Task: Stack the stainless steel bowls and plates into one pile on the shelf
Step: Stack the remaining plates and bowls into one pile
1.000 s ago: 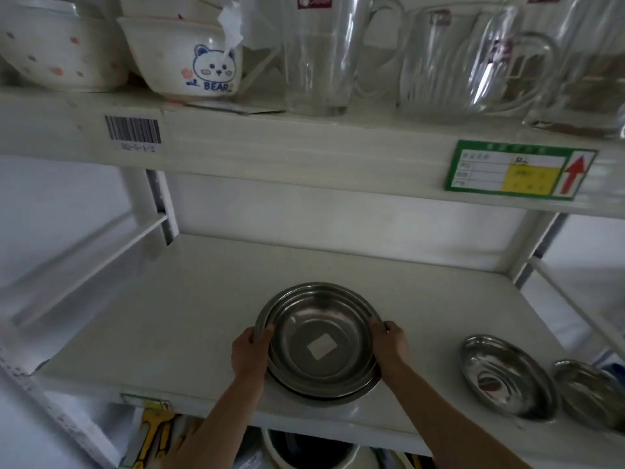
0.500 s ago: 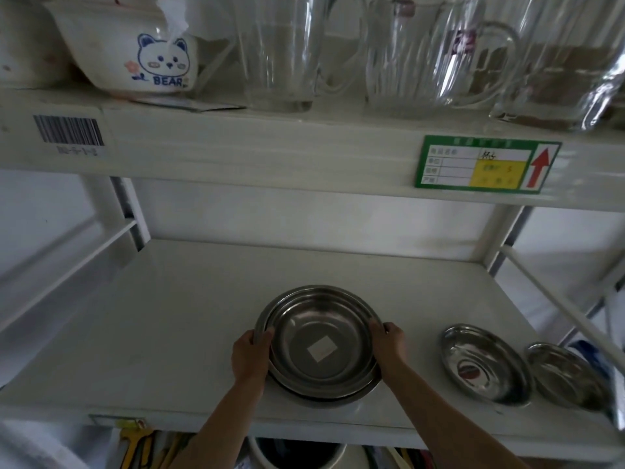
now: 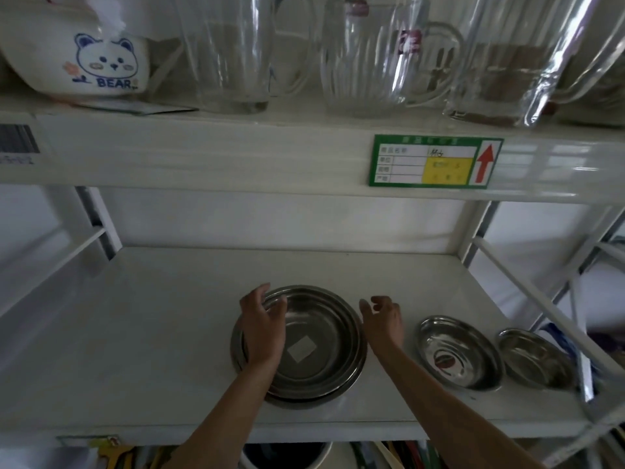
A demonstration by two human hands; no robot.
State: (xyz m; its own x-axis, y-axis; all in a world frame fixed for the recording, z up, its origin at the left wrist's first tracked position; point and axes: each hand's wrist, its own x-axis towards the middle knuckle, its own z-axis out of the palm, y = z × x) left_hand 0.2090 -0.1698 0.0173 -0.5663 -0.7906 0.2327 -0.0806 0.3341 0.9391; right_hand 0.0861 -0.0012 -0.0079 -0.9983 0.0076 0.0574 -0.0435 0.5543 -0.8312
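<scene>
Several stainless steel dishes nest in one pile (image 3: 314, 350) near the front middle of the white shelf (image 3: 135, 333); the top dish holds only a pale square sticker (image 3: 301, 348) on its bottom. The left hand (image 3: 263, 330) lies over the pile's left side, fingers loosely curved over the far rim and gripping nothing. The right hand (image 3: 382, 319) is just beside the pile's right edge, fingers relaxed and spread, clear of the metal. Two loose dishes sit to the right, apart from the pile: a shallow plate (image 3: 460, 353) with a dark sticker at its centre, and a smaller bowl (image 3: 536, 358) just beside it near the shelf's right end. On the upper shelf (image 3: 236, 147) stand a bear-printed bowl (image 3: 81, 52) and glass pitchers (image 3: 365, 55).
</scene>
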